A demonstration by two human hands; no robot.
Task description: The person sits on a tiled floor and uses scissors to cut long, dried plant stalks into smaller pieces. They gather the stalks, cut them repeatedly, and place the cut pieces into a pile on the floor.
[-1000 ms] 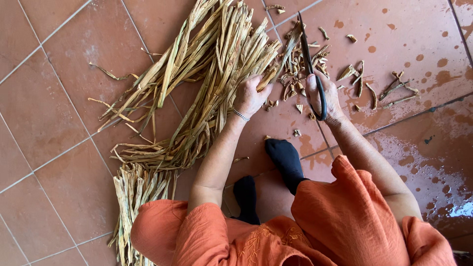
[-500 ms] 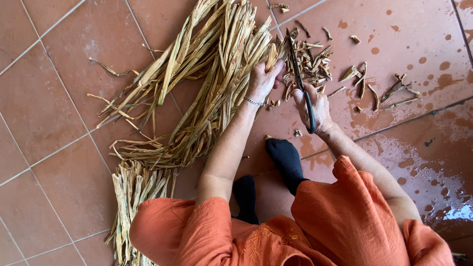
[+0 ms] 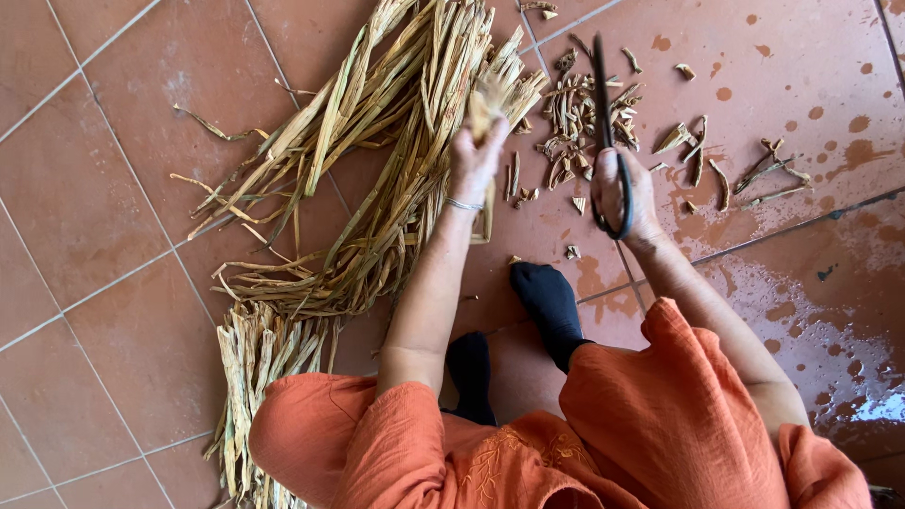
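Observation:
My left hand [image 3: 474, 160] grips a bunch of dried straw-coloured leaf strips [image 3: 495, 90] near their cut ends, lifted off the tiled floor. My right hand [image 3: 624, 193] holds black scissors [image 3: 603, 104] by the handles, blades closed and pointing away from me, just right of the bunch's ends. A large pile of the same long dried strips [image 3: 368, 179] fans across the floor to the left of my left arm. Short cut scraps [image 3: 570, 113] lie between my hands.
More trimmings [image 3: 698, 151] are scattered on the terracotta tiles to the right, where wet patches [image 3: 848, 377] show. A second bundle of strips [image 3: 259, 368] lies by my left knee. My feet in black socks [image 3: 547, 302] rest on the floor.
My left hand has risen up the bunch toward its cut ends and lifted it. My right hand with the scissors has shifted away from me alongside the ends.

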